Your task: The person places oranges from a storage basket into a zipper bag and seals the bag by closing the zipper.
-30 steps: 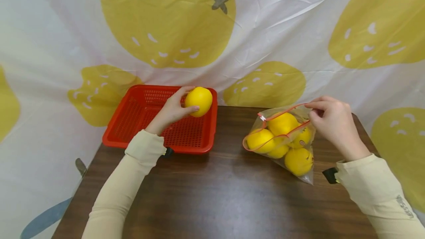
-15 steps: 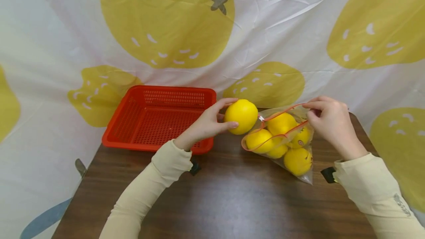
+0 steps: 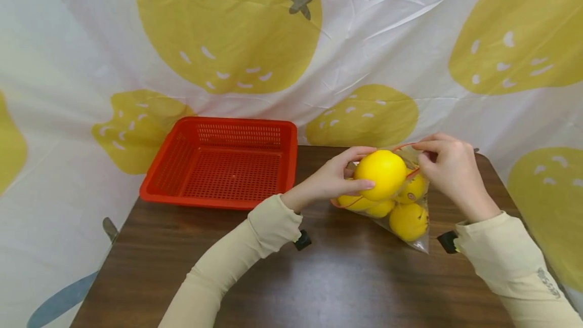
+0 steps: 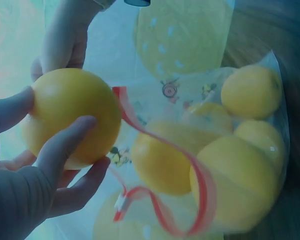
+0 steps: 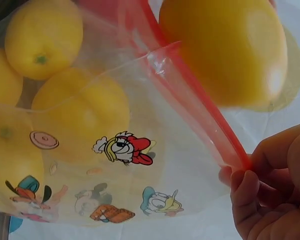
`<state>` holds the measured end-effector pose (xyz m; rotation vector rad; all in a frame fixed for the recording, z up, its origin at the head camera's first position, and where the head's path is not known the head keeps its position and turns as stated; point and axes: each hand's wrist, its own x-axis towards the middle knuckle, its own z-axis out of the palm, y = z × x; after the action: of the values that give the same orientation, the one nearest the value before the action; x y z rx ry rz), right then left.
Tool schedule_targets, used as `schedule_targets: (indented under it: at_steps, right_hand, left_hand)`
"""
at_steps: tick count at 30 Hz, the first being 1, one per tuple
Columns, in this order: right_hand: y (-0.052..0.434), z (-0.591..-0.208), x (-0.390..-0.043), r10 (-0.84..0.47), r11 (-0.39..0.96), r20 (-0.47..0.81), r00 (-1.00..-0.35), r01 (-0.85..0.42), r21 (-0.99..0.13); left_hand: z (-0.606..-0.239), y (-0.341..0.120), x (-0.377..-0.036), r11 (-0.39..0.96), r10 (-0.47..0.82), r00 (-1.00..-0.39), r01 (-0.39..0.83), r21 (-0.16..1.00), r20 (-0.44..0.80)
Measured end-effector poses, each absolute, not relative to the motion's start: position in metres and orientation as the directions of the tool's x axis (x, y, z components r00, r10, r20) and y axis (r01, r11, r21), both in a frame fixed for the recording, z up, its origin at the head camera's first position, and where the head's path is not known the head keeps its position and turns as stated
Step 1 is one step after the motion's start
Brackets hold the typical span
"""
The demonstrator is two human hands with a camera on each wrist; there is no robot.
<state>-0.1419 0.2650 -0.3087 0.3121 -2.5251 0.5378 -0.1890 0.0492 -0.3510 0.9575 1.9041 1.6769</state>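
Note:
My left hand grips a yellow lemon right at the mouth of a clear zip bag with a red seal strip. In the left wrist view the lemon sits between thumb and fingers beside the red strip. My right hand pinches the bag's upper rim and holds it up; the right wrist view shows the fingertips on the red strip, with the held lemon above. Several lemons lie inside the bag.
An empty red perforated basket stands at the table's back left. The dark wooden table ends at a white cloth backdrop with yellow fruit prints. Cartoon prints decorate the bag.
My left hand has carried the lemon from over the red basket rightward to the bag's mouth. The right hand has kept its pinch on the bag rim.

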Motion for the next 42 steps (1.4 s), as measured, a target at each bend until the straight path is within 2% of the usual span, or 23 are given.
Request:
schedule_targets:
  at_steps: [3,5,8,12,14,17,20,24,26,30,34,38,42]
  right_hand:
    - [0.262,-0.308,-0.143,-0.136,0.891,0.536,-0.833,-0.339,-0.301]
    - [0.259,-0.308,-0.143,-0.157,0.886,0.534,-0.831,-0.357,-0.295]
    - [0.256,-0.307,-0.143,-0.173,0.874,0.541,-0.823,-0.382,-0.302]
    - [0.254,-0.305,-0.142,-0.159,0.867,0.533,-0.831,-0.375,-0.327]
    - [0.254,-0.304,-0.142,-0.133,0.872,0.521,-0.843,-0.349,-0.343]
    - [0.257,-0.302,-0.142,-0.086,0.877,0.506,-0.858,-0.307,-0.370]
    - [0.263,-0.301,-0.141,-0.046,0.878,0.494,-0.868,-0.271,-0.394]
    - [0.267,-0.299,-0.141,-0.023,0.883,0.478,-0.878,-0.242,-0.402]
    - [0.268,-0.299,-0.141,-0.018,0.885,0.477,-0.879,-0.236,-0.401]
    - [0.269,-0.300,-0.141,-0.009,0.888,0.488,-0.873,-0.231,-0.398]
    - [0.269,-0.301,-0.139,-0.020,0.889,0.501,-0.866,-0.244,-0.387]
    - [0.271,-0.304,-0.135,-0.084,0.898,0.534,-0.842,-0.296,-0.326]
    - [0.273,-0.312,-0.129,-0.183,0.888,0.572,-0.800,-0.384,-0.253]
  left_hand:
    - [-0.352,0.059,-0.192,0.038,0.718,-0.672,0.301,0.953,0.184]
    - [-0.354,0.064,-0.195,0.074,0.707,-0.666,0.402,0.912,0.236]
    - [-0.358,0.071,-0.197,0.181,0.700,-0.651,0.559,0.809,0.294]
    - [-0.364,0.078,-0.194,0.311,0.709,-0.627,0.689,0.654,0.322]
    - [-0.366,0.079,-0.194,0.300,0.721,-0.605,0.711,0.635,0.337]
    - [-0.366,0.077,-0.197,0.198,0.730,-0.572,0.702,0.684,0.375]
    - [-0.366,0.070,-0.206,0.132,0.702,-0.581,0.674,0.727,0.412]
    - [-0.369,0.059,-0.220,0.251,0.670,-0.631,0.687,0.682,0.390]
    - [-0.372,0.055,-0.226,0.331,0.691,-0.635,0.703,0.629,0.346]
    - [-0.381,0.057,-0.232,0.383,0.764,-0.581,0.758,0.528,0.280]
    - [-0.387,0.064,-0.233,0.371,0.763,-0.561,0.787,0.493,0.321]
    - [-0.386,0.066,-0.234,0.404,0.706,-0.598,0.780,0.477,0.380]
    - [-0.386,0.064,-0.235,0.430,0.618,-0.668,0.729,0.533,0.416]
